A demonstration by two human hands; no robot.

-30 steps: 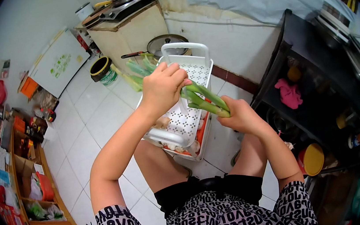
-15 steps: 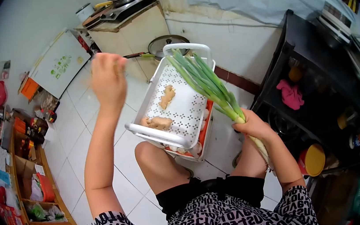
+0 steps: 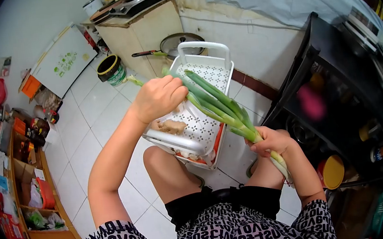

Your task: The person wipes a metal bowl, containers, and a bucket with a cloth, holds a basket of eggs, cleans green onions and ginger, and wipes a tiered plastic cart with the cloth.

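I've got one long green-and-white leek (image 3: 234, 113): left fingers (image 3: 176, 91) curled tight round its leafy end, right fingers (image 3: 262, 146) wrapped lower down.

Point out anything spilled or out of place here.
No spill shows. The lidded frying pan looks oddly placed: low by the wall, behind the white rack, rather than up on the stove.

Holding leek (image 3: 229, 111) in right hand (image 3: 272, 141), grasping its leaves (image 3: 202, 81) with left hand (image 3: 163, 96), above rack (image 3: 206, 131) with ginger (image 3: 169, 126).
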